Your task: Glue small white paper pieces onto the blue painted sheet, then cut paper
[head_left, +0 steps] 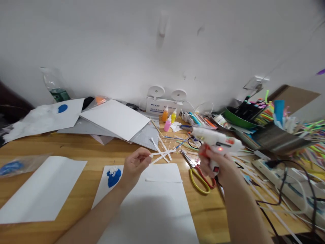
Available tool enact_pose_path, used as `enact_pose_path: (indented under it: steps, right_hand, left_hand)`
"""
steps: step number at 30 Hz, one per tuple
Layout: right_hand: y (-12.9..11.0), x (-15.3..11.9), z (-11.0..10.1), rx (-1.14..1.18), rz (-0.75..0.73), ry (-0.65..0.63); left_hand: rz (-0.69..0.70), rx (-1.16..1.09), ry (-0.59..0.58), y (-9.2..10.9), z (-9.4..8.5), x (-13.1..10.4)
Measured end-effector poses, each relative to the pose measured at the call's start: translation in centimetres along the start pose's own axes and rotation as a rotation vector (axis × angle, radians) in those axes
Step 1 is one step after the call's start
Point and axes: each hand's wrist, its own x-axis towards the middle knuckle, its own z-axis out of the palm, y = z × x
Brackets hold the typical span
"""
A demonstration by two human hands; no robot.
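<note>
My left hand (pixel 137 166) pinches the end of a thin white paper strip (pixel 162 153) above the far edge of a large white sheet (pixel 152 210). Other white strips (pixel 165 149) cross near it on the table. In my right hand (pixel 215 162) is a white hot glue gun (pixel 220 140), fingers wrapped round its grip by the orange trigger. A red light glows on its side, and the nozzle points left. On the sheet lie a blue patch with white bits (pixel 114 177) and a folded white paper piece (pixel 164 174). Scissors (pixel 199 179) with yellow and red handles lie beside the glue gun.
White boards (pixel 116 118) are stacked at the back left, near a plastic bottle (pixel 57 86). Small paint bottles (pixel 167 123) stand at the back middle. A power strip (pixel 284 186) with cables runs along the right, by a green bowl of pens (pixel 233 118). Another white sheet (pixel 45 189) lies left.
</note>
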Motion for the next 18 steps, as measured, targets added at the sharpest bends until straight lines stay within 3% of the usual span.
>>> enact_pose_path:
  steps: [7,10,14,18]
  right_hand:
    - [3.3,1.3,2.2,-0.124,0.005,-0.177]
    - [4.5,1.7,2.5,-0.047,-0.005,-0.242]
    - [5.9,1.4,2.7,-0.022,-0.08,-0.166]
    - [6.8,0.6,2.5,-0.117,-0.047,-0.128]
  left_hand:
    - [-0.068,-0.117,0.029,0.1,-0.1,0.1]
    - [-0.134,-0.162,0.039,0.2,0.0,0.1]
    - [-0.279,-0.239,0.106,1.0,0.2,0.4]
    - [-0.371,-0.277,0.143,1.9,0.5,0.4]
